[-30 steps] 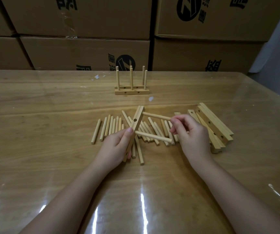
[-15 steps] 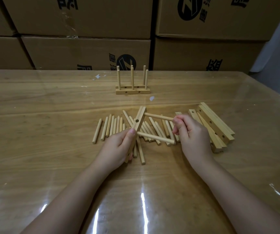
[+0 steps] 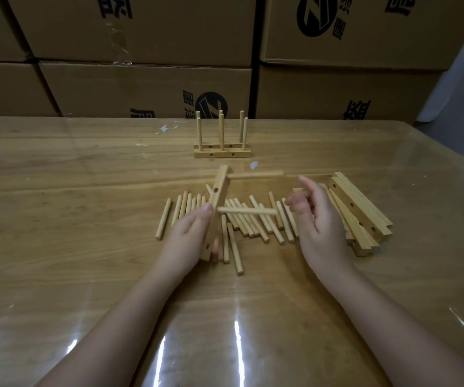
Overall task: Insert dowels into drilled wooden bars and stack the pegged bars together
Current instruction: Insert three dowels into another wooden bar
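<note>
The left hand point(image 3: 188, 238) grips a drilled bar point(image 3: 220, 195) bearing two dowels point(image 3: 247, 210), while the right hand point(image 3: 320, 219), fingers loosely spread, holds nothing.

Loose dowels point(image 3: 253, 219) ctr, bar stack point(image 3: 362, 210) rt, pegged bars point(image 3: 221, 152) behind.

A pale wooden square bar point(image 3: 219, 208) with round drilled holes is standing tilted over the tabletop point(image 3: 85, 191), and the left hand point(image 3: 188, 233) is gripping it low down. Two pale round wooden dowels point(image 3: 247, 211) are sticking out of it to the right, one near its top and one at mid-length. Loose dowels point(image 3: 163, 219) are lying fanned out beneath it. A heap of drilled bars point(image 3: 362, 208) is lying just right of them. Farther back, two pegged bars point(image 3: 221, 155) are lying side by side, their dowels pointing up.
</note>
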Demonstrator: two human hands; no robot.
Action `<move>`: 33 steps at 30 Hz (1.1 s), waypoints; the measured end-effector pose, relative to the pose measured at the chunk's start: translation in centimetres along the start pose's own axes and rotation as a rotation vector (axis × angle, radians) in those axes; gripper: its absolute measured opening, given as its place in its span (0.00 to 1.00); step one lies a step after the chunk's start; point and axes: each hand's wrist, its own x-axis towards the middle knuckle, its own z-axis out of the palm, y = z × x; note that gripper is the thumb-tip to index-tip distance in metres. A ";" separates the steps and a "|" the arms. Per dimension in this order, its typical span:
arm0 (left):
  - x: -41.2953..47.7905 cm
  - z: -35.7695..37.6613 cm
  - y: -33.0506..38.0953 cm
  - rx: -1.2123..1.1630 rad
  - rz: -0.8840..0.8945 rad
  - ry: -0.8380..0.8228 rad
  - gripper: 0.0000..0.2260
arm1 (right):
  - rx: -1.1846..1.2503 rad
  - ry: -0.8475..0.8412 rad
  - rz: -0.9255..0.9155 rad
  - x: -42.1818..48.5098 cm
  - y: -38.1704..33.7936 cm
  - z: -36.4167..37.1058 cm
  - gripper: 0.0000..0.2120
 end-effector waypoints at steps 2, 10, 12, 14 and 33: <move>0.5 -0.5 0.1 -0.208 -0.066 0.094 0.18 | -0.037 -0.015 -0.001 -0.1 0.3 0.3 0.25; 1.1 -1.3 0.5 -0.793 -0.125 0.203 0.11 | -0.282 -0.519 -0.225 -1.2 -0.9 1.4 0.18; 1.2 -1.4 0.5 -0.842 -0.115 0.168 0.09 | -0.311 -0.654 -0.287 -1.7 -1.4 1.9 0.22; 1.2 -1.4 0.4 -0.830 -0.085 0.110 0.07 | -0.377 -0.718 -0.346 -2.0 -1.5 2.2 0.25; 1.4 -1.1 -0.5 -0.763 -0.051 -0.044 0.17 | -0.553 -0.360 -0.073 -1.0 -0.8 2.1 0.11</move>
